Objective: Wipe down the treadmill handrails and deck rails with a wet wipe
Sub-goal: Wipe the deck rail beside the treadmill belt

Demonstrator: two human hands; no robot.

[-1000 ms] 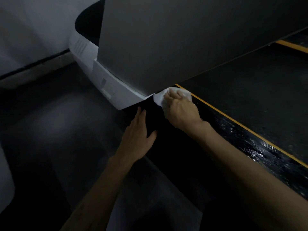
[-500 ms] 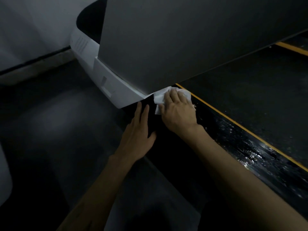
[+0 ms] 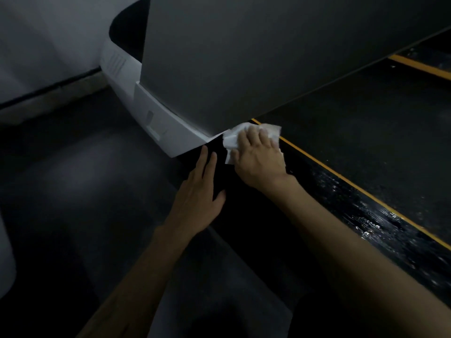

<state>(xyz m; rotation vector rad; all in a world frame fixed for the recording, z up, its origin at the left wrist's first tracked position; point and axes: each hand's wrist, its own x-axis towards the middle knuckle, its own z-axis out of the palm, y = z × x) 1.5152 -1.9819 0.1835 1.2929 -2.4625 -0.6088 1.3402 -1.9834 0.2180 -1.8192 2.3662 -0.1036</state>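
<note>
White wet wipe (image 3: 246, 137) at deck rail (image 3: 341, 206) end

Black deck rail (image 3: 341, 201) with wet sheen, white wipe (image 3: 231, 140) on it, dark floor (image 3: 73, 191) beside

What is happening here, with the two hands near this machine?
A person is wiping a treadmill's black deck rail. The right hand presses a white wet wipe flat on the rail's front end, where it meets the grey upright panel. The left hand rests open on the rail's outer edge. The rail behind the wipe shines wet beside the yellow line.
</note>
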